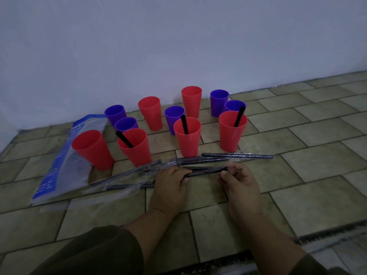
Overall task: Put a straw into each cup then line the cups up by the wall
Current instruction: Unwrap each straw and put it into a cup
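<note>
low at centre frame, the left hand (170, 183) and right hand (241, 185) each pinch one end of a wrapped straw (204, 170). best to strip the film fully, then drop it into the empty red cup (93, 149) at left. loose straws (236, 155) lie just beyond. the front cups screen the purple cups (218, 102) by the wall (178, 46).

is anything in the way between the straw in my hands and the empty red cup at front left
Nothing covers the empty red cup. The red cup with a straw stands between it and the held straw, so go over that. The held straw seems still in clear wrap.
</note>
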